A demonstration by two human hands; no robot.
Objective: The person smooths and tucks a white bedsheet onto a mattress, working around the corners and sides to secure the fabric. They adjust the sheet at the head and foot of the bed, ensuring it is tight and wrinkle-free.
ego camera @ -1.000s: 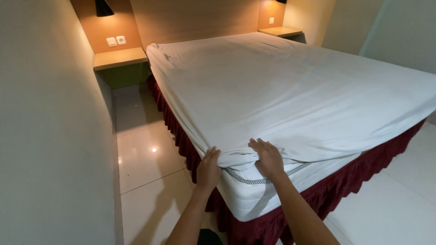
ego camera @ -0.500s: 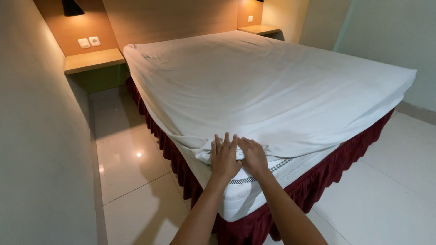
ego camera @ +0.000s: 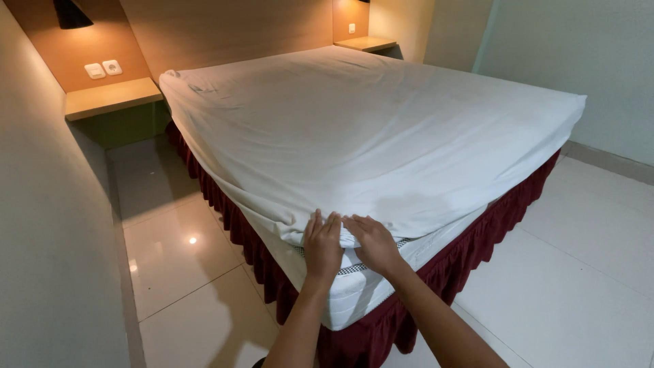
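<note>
- The bed (ego camera: 381, 136) filled most of the room, its head against a wooden panel (ego camera: 225, 27) and its near corner pointing toward the person.
- A white sheet (ego camera: 368, 129) lay spread over nearly the whole top, smooth in the middle and wrinkled at the far left corner; its hem hung loose along the left side and stopped short of the near corner.
- The mattress (ego camera: 354, 293) showed bare at that near corner, with its dark-and-white piping exposed below the sheet's edge, so the corner looked not yet covered or tucked.
- A dark red bed skirt (ego camera: 504, 211) ran round the base, above pale glossy floor tiles (ego camera: 579, 272).
- Wooden shelves (ego camera: 112, 99) stood at either side of the head, with wall switches (ego camera: 102, 69) over the left one.
- The left hand (ego camera: 322, 247) lay flat, fingers spread, pressing the sheet's edge at the corner; it gripped nothing.
- The right hand (ego camera: 371, 244) rested just beside it, touching it at the fingertips, fingers laid over the hem; whether they had pinched the cloth could not be told.
- Judged from this, the spreading seemed largely done, while the near corner and the left side remained to be tucked.
</note>
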